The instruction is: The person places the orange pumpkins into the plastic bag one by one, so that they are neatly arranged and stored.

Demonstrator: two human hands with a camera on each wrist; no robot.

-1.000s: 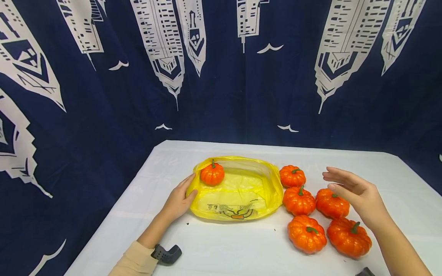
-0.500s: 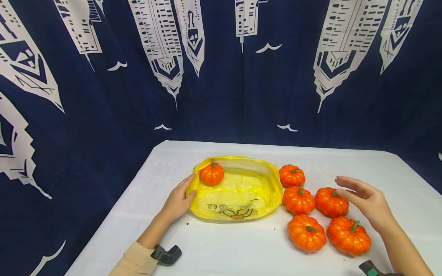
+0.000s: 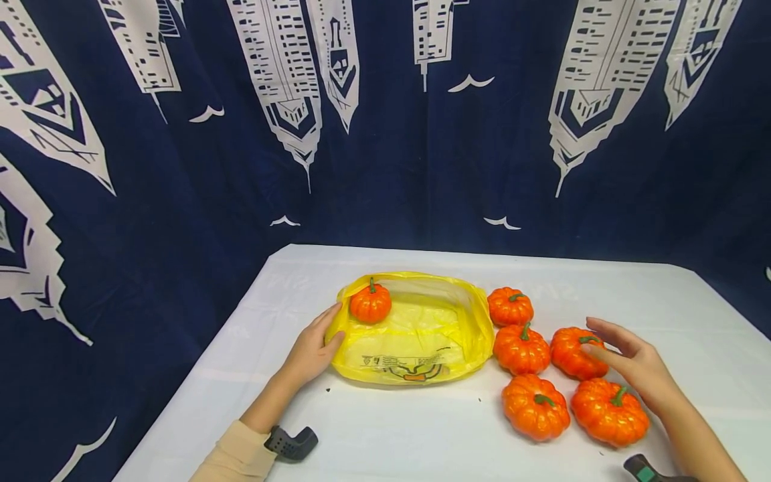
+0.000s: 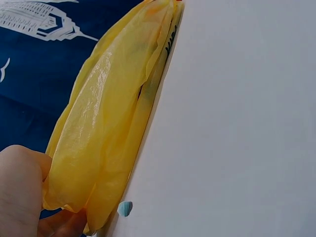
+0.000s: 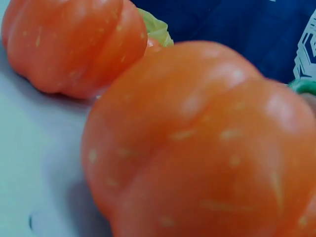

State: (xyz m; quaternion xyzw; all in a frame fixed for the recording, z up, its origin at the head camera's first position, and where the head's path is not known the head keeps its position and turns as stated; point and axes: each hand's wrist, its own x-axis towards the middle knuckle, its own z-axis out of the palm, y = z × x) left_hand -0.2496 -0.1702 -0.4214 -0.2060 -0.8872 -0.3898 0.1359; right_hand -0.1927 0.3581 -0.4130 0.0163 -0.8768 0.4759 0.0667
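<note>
- A person sits at a white table (image 3: pixel 421 435) with a dark blue curtain (image 3: pixel 391 167) printed with white skyscrapers behind it.
- A yellow bag (image 3: pixel 415 335) lies open near the middle of the table, its mouth spread wide; the left wrist view shows its crinkled plastic side (image 4: pixel 108 128) resting on the table.
- One small pumpkin (image 3: pixel 370 303) sits upright inside the bag, at its far left corner.
- The left hand (image 3: pixel 312 348) rests against the left edge of the bag, thumb and fingers curled lightly onto the plastic rim; the left wrist view shows the thumb (image 4: pixel 19 192) pressed on the bag. A beige sleeve (image 3: pixel 237 458) covers the forearm.
- Five more pumpkins stand in a group just to the right of the bag: far pumpkin (image 3: pixel 510 306), middle pumpkin (image 3: pixel 521 349), right pumpkin (image 3: pixel 572 351), near-left pumpkin (image 3: pixel 535 406) and near-right pumpkin (image 3: pixel 610 413).
- The right hand (image 3: pixel 632 361) is at the right pumpkin, fingers straight and slightly spread, fingertips touching or just off its right side; the hand does not grip it.
- The right wrist view shows that pumpkin (image 5: pixel 207 148) very close and blurred, with another pumpkin (image 5: pixel 69 44) behind it.
</note>
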